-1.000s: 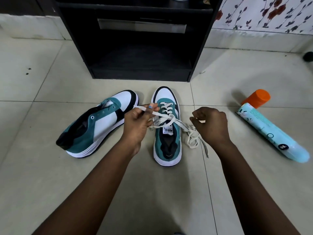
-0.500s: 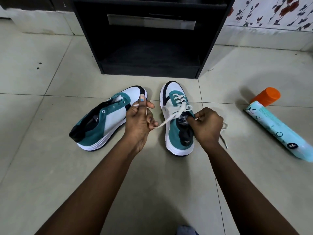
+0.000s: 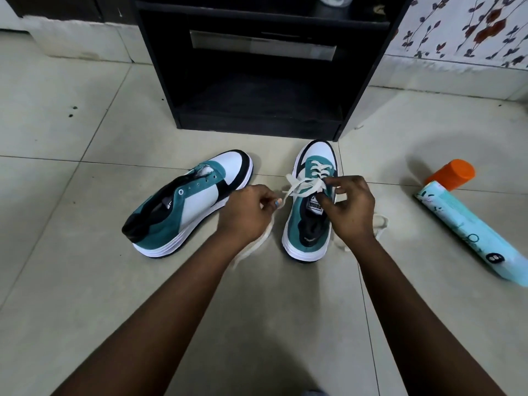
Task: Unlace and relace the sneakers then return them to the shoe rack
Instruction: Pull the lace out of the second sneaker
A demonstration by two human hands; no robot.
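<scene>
2 sneakers on the tiled floor (image 3: 85, 281) before a black shoe rack (image 3: 257, 95).
Unlaced sneaker (image 3: 185, 204) lies tilted left; left hand (image 3: 243, 215) and right hand (image 3: 350, 208), apart, each pinch the lace (image 3: 300, 188) of the upright sneaker (image 3: 307, 224); spray can (image 3: 468, 227) lies right, open floor around.

Two hands work the white lace of one sneaker on a tiled floor.

The left hand (image 3: 245, 212) pinches a strand of the lace (image 3: 303, 187); the right hand (image 3: 350, 208) pinches it over the tongue of the upright sneaker (image 3: 310, 201). The other sneaker (image 3: 188, 204), unlaced, leans on its side just left. Behind stands a black shoe rack (image 3: 257, 67); a pale blue spray can (image 3: 468, 227) with an orange cap lies at right.
</scene>
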